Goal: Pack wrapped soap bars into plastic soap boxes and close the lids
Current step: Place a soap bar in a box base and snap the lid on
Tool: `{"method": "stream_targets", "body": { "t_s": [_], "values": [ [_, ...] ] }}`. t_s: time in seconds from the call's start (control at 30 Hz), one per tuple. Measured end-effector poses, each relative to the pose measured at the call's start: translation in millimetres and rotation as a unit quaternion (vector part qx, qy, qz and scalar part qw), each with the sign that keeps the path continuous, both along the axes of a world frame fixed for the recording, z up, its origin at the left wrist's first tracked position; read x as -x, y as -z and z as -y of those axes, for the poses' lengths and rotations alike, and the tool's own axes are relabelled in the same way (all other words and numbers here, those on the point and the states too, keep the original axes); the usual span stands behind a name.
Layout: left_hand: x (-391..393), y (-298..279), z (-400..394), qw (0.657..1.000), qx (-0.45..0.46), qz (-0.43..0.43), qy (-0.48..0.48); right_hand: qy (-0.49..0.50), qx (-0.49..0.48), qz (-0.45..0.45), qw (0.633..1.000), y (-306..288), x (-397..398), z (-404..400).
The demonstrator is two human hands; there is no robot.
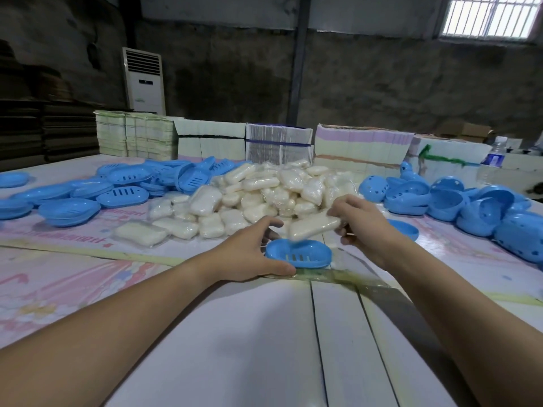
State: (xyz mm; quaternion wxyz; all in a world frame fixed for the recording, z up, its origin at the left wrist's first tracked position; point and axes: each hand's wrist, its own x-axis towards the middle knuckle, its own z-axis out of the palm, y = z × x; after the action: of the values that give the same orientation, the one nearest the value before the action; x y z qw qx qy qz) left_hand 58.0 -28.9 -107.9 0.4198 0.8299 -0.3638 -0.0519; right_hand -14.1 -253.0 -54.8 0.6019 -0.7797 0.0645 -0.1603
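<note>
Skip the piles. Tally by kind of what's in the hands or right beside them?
wrapped soap bar, pinched in the right hand: 1
slotted blue box base, held by the left hand: 1
loose blue box half, lying just past the right hand: 1
Total: 3

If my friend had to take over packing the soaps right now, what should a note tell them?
Left hand: steadies the open blue soap box on the table, thumb and fingers around its near-left edge.
Right hand: holds a wrapped soap bar just above the box, not yet in it.
Supplies: pile of wrapped soaps straight ahead; slotted blue trays on the left; deeper blue shells on the right, one lone blue piece beside the right hand.
Done: no finished, closed box shows in view.
Left: lower the bar in, fit a lid, close it, repeat.
</note>
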Motion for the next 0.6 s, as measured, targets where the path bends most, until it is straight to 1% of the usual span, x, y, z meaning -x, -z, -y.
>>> {"method": "stream_targets", "body": {
  "t_s": [0.1, 0.3, 0.37, 0.47, 0.6],
  "values": [
    [-1, -1, -2, 1.0, -0.015, 0.018, -0.019, -0.046, 0.056, -0.032, 0.997, 5, 1, -15],
    [-2, -3, 0, 0.999, -0.026, 0.034, -0.031, -0.094, 0.065, -0.072, 0.991, 3, 3, -18],
    [-1, -4, 1, 0.999, -0.023, 0.032, -0.027, -0.1, 0.085, -0.073, 0.989, 3, 4, -17],
    [0, -5, 0, 0.999, -0.019, 0.029, -0.031, -0.089, 0.134, -0.06, 0.985, 5, 4, -20],
    [0, -6, -1, 0.999, -0.02, 0.029, -0.04, -0.075, 0.245, -0.032, 0.966, 9, 4, -17]
  ]
}}
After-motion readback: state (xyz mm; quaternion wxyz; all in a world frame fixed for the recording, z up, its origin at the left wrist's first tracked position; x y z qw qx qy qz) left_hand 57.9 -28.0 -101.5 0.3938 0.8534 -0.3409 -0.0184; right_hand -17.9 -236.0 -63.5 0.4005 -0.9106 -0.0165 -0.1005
